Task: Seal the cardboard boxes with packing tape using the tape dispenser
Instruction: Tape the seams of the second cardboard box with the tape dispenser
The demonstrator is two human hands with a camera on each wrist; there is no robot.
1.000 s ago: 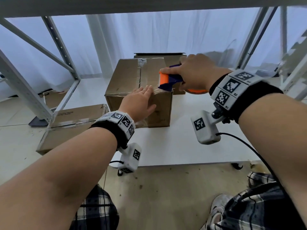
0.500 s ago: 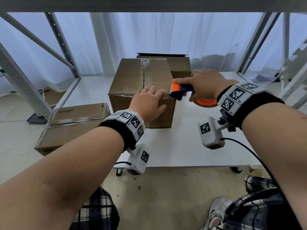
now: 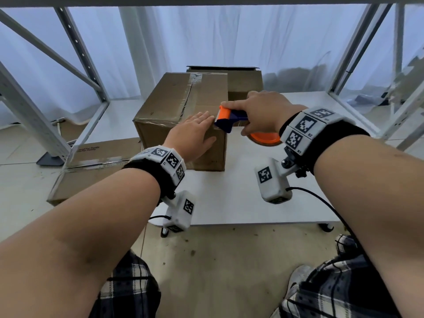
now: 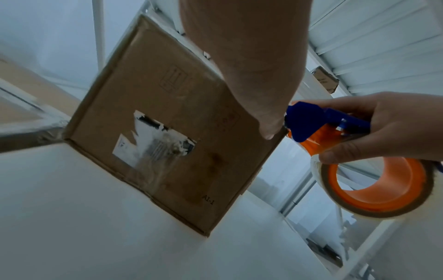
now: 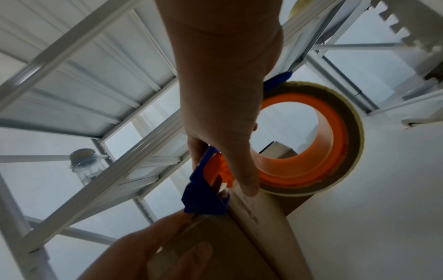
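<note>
A brown cardboard box [image 3: 181, 106] stands on the white table [image 3: 252, 203], its top seam covered with clear tape. My left hand [image 3: 197, 127] lies flat with straight fingers on the box's near top edge, close to the right corner. My right hand [image 3: 263, 111] grips the blue and orange tape dispenser [image 3: 229, 118], whose front end touches the box's near right top corner. The tape roll [image 3: 263, 140] hangs below that hand, beside the box. In the left wrist view the box's front face [image 4: 167, 142] bears a torn label, and the dispenser [image 4: 311, 123] sits at its upper corner.
A second cardboard box [image 3: 243, 81] stands right behind the first. A flat taped box [image 3: 96, 166] lies on the floor at the left. Grey metal shelf posts [image 3: 34, 125] flank the table. White curtains hang at the back.
My right hand has drawn the dispenser toward me along the box top to its near right corner. The left hand has stayed on the box's near edge.
</note>
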